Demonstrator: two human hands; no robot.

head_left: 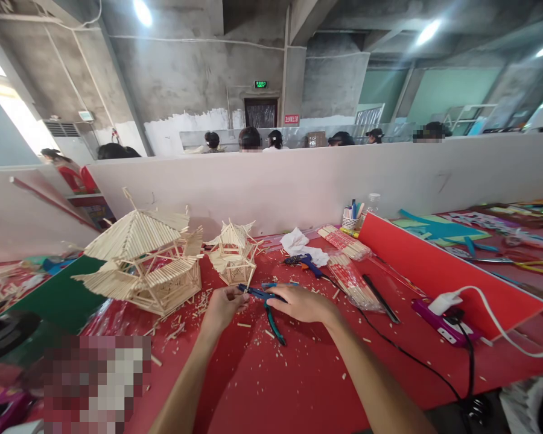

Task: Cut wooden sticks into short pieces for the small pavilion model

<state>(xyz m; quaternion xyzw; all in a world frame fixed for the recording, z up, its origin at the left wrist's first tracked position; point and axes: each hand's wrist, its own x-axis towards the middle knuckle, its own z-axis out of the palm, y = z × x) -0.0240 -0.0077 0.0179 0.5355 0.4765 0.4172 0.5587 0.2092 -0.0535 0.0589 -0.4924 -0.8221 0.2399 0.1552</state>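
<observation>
My right hand [301,303] is closed around a pair of cutting pliers [275,325] with blue-green handles. Their jaws point left and meet a thin wooden stick [250,278] pinched in the fingers of my left hand [221,310]. Just behind both hands stands a small pavilion model [232,253] built of such sticks. A larger tiered stick pavilion [140,271] is to its left. Cut bits of wood lie scattered around and below my hands on the red tabletop [253,386].
Behind my right hand are a blue glue gun [304,263], crumpled tissue [298,241] and bagged stick bundles [350,277]. A red board [434,271] and purple power strip [447,322] with cables lie right. A white partition [276,187] closes the back; people are beyond.
</observation>
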